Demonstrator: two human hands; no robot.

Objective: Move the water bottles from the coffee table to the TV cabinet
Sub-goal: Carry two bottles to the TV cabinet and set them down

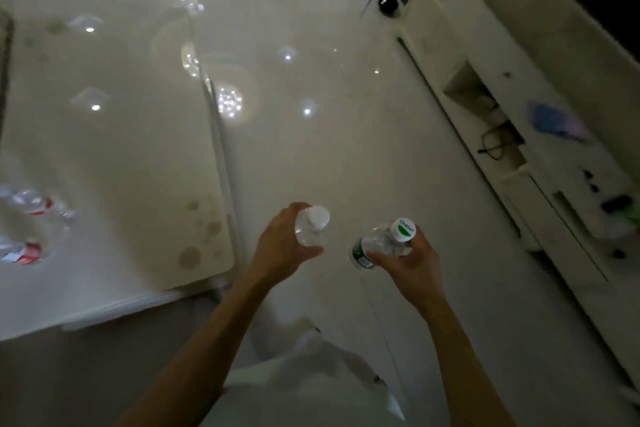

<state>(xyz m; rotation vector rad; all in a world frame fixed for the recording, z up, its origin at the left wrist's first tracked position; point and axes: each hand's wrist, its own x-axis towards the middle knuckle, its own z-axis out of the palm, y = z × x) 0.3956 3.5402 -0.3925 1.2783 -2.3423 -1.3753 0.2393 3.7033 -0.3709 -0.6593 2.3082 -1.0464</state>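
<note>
Left hand [284, 246] grips a clear bottle [310, 227]; right hand [410, 262] grips a green-labelled bottle [381, 243]. Both bottles are over the floor, between the desk [114, 149] and the TV cabinet [540, 163]. Two more bottles [27, 204] remain on the desk.

Bare glossy floor [329, 149] open between coffee-table surface [121, 149] left and TV cabinet [540, 204] right, cabinet top cluttered: cloth [557, 121], small dark items [614, 203]
</note>
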